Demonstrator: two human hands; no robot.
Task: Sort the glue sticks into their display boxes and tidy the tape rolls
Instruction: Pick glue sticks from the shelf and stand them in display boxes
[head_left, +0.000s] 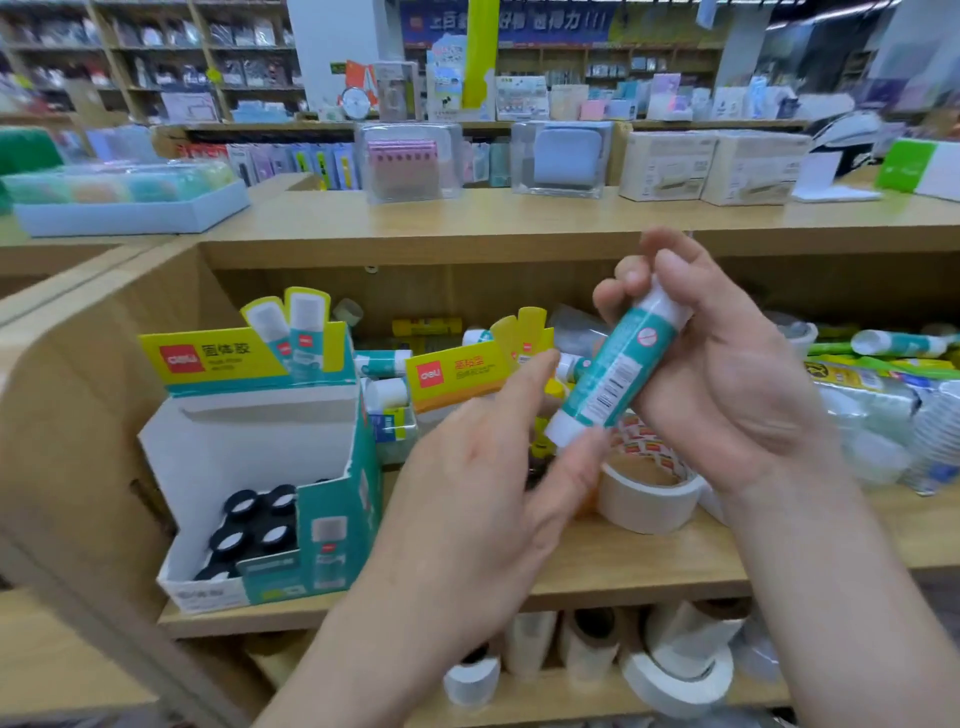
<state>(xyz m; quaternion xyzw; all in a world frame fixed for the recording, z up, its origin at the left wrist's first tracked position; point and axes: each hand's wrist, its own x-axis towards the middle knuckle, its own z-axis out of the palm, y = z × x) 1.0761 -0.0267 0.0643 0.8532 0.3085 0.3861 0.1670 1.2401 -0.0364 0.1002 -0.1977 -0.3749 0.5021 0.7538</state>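
My right hand (727, 384) grips a teal and white glue stick (618, 369), tilted with its white base toward the lower left. My left hand (498, 483) is spread, its fingertips touching that base. On the left of the shelf stands a teal and white display box (332, 530) with several black-capped glue sticks in its front part. Behind my left hand a yellow-fronted display box (457, 376) has loose glue sticks (382, 362) lying around it. A cream tape roll (644, 496) lies on the shelf under my hands.
The wooden shelf (649, 566) carries plastic-wrapped packs (878, 415) at the right. On the shelf below lie several white tape rolls (675, 670). The counter top above holds a blue tray (124, 208), clear boxes (410, 161) and cardboard cartons (711, 166).
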